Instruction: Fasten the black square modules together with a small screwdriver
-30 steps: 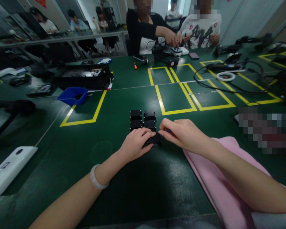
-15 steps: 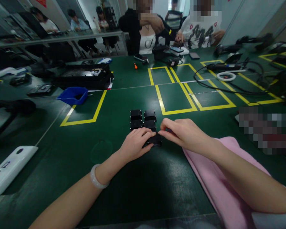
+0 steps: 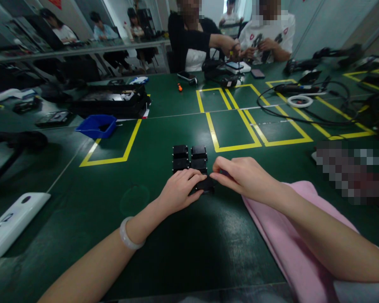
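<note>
Across the green surface (image 3: 164,252), a co-worker in black (image 3: 179,40) has lowered an arm raised half a second ago. Past a pink cloth (image 3: 292,252) reaches the right hand (image 3: 236,172), fingers pinched narrow, though on what one cannot tell, while the left hand (image 3: 179,191) has its fingers closed around the nearest black block (image 3: 208,184), lying just short of four other black blocks (image 3: 198,152).

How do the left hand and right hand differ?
The left hand holds a black block; the right hand is beside it, contact unclear. The left hand's fingers extend; the right hand's curl. The left hand has a wrist bracelet; the right hand, none. Neither hand is gloved.
</note>
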A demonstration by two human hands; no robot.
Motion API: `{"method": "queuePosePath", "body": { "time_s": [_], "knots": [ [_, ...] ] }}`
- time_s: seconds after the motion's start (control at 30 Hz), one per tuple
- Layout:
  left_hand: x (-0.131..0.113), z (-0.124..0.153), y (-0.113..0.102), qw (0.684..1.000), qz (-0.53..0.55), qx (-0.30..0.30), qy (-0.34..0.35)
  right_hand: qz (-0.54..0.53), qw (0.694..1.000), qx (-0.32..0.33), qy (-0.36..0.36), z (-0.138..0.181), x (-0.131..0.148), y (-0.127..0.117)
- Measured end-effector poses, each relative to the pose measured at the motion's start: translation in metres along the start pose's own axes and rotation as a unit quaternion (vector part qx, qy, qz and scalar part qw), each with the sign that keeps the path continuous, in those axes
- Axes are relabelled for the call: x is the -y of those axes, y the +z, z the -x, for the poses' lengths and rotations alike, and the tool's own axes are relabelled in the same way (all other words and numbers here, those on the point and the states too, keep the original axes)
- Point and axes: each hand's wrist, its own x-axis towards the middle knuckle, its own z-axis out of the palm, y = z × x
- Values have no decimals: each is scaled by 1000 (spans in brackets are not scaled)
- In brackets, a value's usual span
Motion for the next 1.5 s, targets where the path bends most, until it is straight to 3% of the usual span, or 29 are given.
{"method": "queuePosePath", "body": {
  "time_s": [1.5],
  "knots": [
    [0,0,0,1000,3,11,-1,-26,1000,-8,3,1,0,0]
  ]
}}
